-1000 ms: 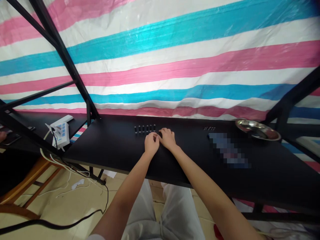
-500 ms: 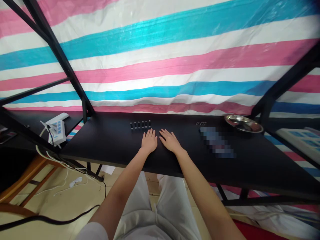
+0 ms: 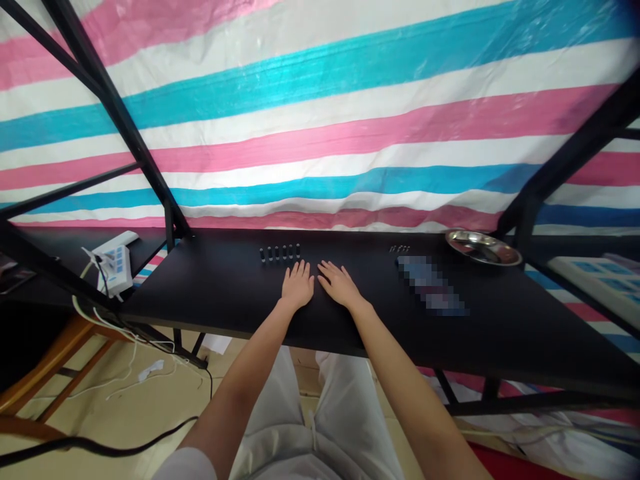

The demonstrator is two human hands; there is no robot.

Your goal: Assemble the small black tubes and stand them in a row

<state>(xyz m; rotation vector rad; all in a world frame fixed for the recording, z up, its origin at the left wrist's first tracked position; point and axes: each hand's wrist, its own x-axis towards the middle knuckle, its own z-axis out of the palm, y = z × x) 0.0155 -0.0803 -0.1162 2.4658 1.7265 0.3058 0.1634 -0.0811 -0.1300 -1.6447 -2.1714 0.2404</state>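
My left hand [image 3: 299,285] lies flat on the black table [image 3: 210,293], palm down, with its fingers stretched forward and holding nothing. Beside it, with a narrow gap between the two, my right hand [image 3: 340,284] rests flat as well, fingers spread. Just beyond my left fingertips stands a row of several small dark cylinders with light tops [image 3: 277,254]; neither hand touches them. Farther right, several tiny metallic pieces [image 3: 399,249] lie in a cluster, too small to make out. Nearer to me than these is a pixelated flat object [image 3: 431,285] whose kind cannot be told.
A shiny round metal dish [image 3: 484,248] sits at the table's back right. Black frame posts [image 3: 127,130] rise at both sides before a striped sheet [image 3: 330,120]. A white power strip [image 3: 116,267] with cables is at left, near a wooden chair [image 3: 50,363].
The view has shifted very slightly. Both hands stay flat in the same places on the table, and the objects have not moved.
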